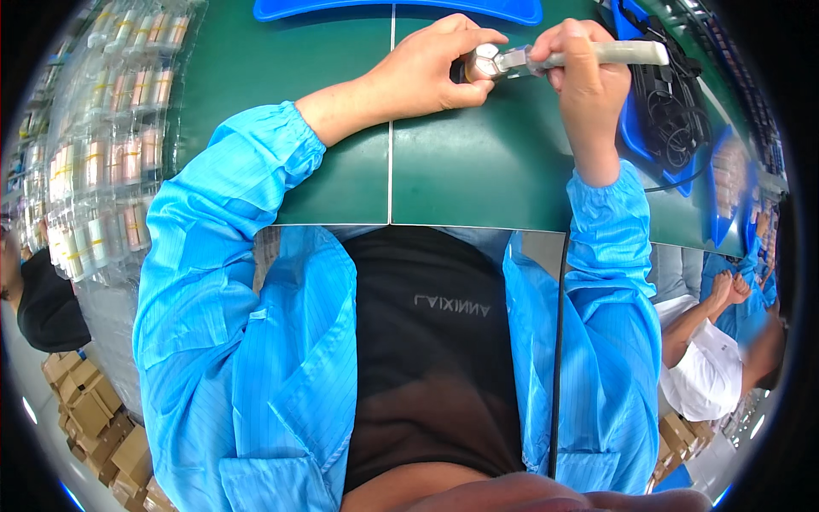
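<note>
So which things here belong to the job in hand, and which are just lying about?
In use:
pale-handled tool, in the right hand
small round piece, in the left hand

Apparently lying about:
black cables, right
blue tray, far edge
cardboard boxes, lower left

A small round piece [486, 62] with a shiny, pale silvery top and a brownish side sits upright or slightly tilted, between the thumb and fingers of the left hand [439, 66]. The slim tool [630, 53], gripped in the right hand [590, 75], lies nearly level, its off-white rod-like handle pointing right and its flat metallic end reaching the piece's right edge.
</note>
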The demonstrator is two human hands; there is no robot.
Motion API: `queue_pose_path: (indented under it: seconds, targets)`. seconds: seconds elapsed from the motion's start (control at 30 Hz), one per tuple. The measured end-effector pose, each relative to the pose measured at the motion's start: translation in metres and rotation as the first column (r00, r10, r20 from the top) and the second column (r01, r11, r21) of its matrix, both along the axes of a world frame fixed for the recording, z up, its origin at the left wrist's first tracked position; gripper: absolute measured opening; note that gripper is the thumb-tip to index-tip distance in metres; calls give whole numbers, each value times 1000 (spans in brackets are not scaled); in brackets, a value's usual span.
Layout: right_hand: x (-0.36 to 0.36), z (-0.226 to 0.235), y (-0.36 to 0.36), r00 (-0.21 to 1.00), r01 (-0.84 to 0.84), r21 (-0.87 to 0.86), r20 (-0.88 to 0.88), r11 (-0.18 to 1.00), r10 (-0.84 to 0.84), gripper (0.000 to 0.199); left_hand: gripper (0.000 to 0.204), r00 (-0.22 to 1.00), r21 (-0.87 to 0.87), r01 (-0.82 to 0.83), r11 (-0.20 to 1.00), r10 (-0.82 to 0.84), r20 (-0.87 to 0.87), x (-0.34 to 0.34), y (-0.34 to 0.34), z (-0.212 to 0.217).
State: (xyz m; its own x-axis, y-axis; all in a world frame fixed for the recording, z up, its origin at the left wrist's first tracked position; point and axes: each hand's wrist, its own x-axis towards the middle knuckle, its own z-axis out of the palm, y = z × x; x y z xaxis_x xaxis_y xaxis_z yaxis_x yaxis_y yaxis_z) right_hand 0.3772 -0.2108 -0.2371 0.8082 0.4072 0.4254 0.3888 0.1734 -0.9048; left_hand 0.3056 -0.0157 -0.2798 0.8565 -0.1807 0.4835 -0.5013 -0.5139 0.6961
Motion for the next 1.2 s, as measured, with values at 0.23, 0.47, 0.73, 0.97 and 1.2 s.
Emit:
queue_pose_path:
  seconds: [0.23,0.47,0.73,0.97,1.2]
  targets:
    - [9,10,-6,977,122,153,-191,981,-92,28,53,997,-87,11,996,-5,75,2,0,-4]
    - [2,9,-2,986,22,145,-165,989,2,29,45,998,38,-58,998,58,14,-4,0,3]
    - [-1,8,-1,988,0,93,-154,996,14,27,43,998,53,-42,998,40,40,-3,1,3]
    - [0,3,0,991,1,17,-134,1000,1,28,43,999,54,-35,998,33,35,-4,2,1]
    - [22,-41,17,825,-413,749,67,519,561,28,42,999,43,-31,999,30,25,-3,0,2]
